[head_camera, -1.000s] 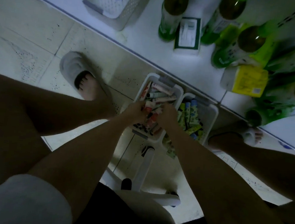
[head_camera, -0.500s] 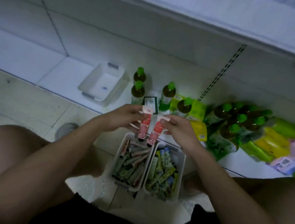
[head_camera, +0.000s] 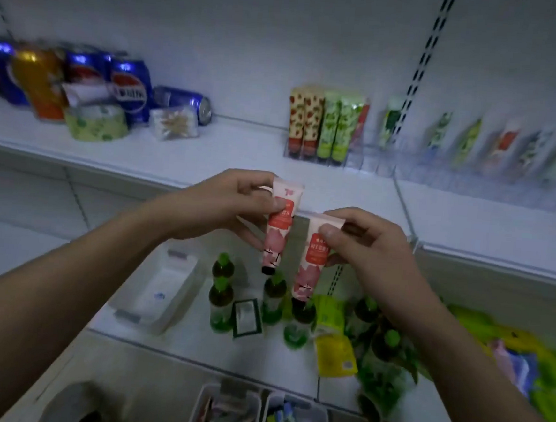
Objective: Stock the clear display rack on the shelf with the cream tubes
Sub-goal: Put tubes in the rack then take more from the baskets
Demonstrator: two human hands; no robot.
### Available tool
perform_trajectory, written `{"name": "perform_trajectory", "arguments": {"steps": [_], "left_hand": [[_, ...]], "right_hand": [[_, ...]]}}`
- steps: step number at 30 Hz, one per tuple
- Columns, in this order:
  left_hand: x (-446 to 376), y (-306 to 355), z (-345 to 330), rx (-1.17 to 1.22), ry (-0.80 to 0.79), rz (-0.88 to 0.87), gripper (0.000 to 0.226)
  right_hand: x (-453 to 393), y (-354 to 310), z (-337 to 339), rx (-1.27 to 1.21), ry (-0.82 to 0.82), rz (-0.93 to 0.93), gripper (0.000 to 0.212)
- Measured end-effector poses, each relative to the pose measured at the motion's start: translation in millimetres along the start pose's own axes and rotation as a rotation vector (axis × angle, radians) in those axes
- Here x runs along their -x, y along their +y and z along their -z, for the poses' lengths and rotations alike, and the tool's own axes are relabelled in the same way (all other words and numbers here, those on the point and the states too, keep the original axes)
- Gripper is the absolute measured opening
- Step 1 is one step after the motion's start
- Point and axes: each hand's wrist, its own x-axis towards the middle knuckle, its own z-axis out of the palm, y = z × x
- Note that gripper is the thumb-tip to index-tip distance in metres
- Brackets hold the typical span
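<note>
My left hand (head_camera: pixel 227 207) pinches a pink cream tube (head_camera: pixel 277 234) near its crimped top, cap down. My right hand (head_camera: pixel 370 248) pinches a second pink cream tube (head_camera: pixel 312 266) the same way, just right of and lower than the first. Both tubes hang in front of the middle shelf's edge. The clear display rack (head_camera: pixel 367 154) stands on that shelf above and to the right, with several tubes (head_camera: pixel 320 124) upright in its left slots and more blurred tubes (head_camera: pixel 504 145) further right. Two white baskets (head_camera: pixel 231 403) of loose tubes sit on the floor at the bottom.
Soda cans (head_camera: pixel 126 89), a tape roll (head_camera: pixel 97 123) and a small packet lie on the left of the middle shelf (head_camera: pixel 234 154). The bottom shelf holds an empty white basket (head_camera: pixel 160 294), green bottles (head_camera: pixel 219 302) and yellow and green packages (head_camera: pixel 335 348).
My head has tilted up from the floor baskets to the shelves. Both hands have lifted a pink tube each out of the basket up to the middle shelf's edge.
</note>
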Motion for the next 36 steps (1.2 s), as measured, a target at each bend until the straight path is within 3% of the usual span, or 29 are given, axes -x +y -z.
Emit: {"name": "perform_trajectory", "arguments": {"steps": [5, 12, 23, 31, 36], "left_hand": [[-25.2, 52.9, 12.2, -0.012, 0.124, -0.114, 0.028], [-67.3, 94.9, 22.9, -0.138, 0.265, -0.189, 0.012], [-147.6, 147.1, 30.5, -0.269, 0.268, -0.241, 0.016], [-204.1, 153.4, 26.9, -0.332, 0.350, -0.278, 0.016], [-229.1, 151.6, 29.1, -0.358, 0.378, -0.290, 0.014]], "right_hand": [[-33.9, -50.1, 29.9, 0.063, 0.035, 0.118, 0.011], [-83.3, -86.6, 75.3, 0.176, 0.063, 0.140, 0.011], [-174.6, -113.1, 122.2, 0.648, 0.122, 0.181, 0.006], [-241.0, -108.7, 117.9, 1.075, 0.128, 0.318, 0.015], [-267.6, -93.7, 114.9, 1.201, 0.174, 0.364, 0.015]]}}
